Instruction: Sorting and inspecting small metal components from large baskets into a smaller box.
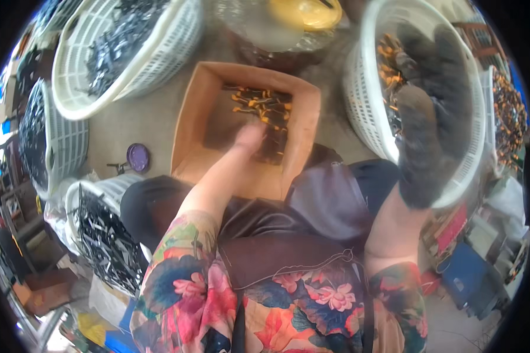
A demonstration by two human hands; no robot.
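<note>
Reaching into the cardboard box (194, 117), the left hand (248, 138) was down among the small orange and black parts (264, 106) heaped at the box's far side. The hand was motion-blurred, so I couldn't tell whether its grip was released or clenched, or whether it had any parts in it. The parts lay just beyond and slightly right of the fingers, touching or nearly so; each was too small and jumbled to give a long axis. The left hand was clearly the nearer one to that heap.

The right hand (421, 170) wore a thick dark grey glove and was inside the white plastic basket (365, 88) on the person's right. The glove was blurred as well; the fingers looked extended rather than clenched, but whether they were grasping anything I couldn't tell. A pile of similar orange and black parts (388, 65) sat in that basket to the left of the glove, close to it.

The box rested against the person's lap, tilted a little toward them. Further white baskets with dark metal pieces (118, 41) stood at the upper left and lower left (109, 241). A small purple lid (138, 157) lay on the floor left of the box. A yellow round thing (305, 13) sat beyond the box, at the top edge.
</note>
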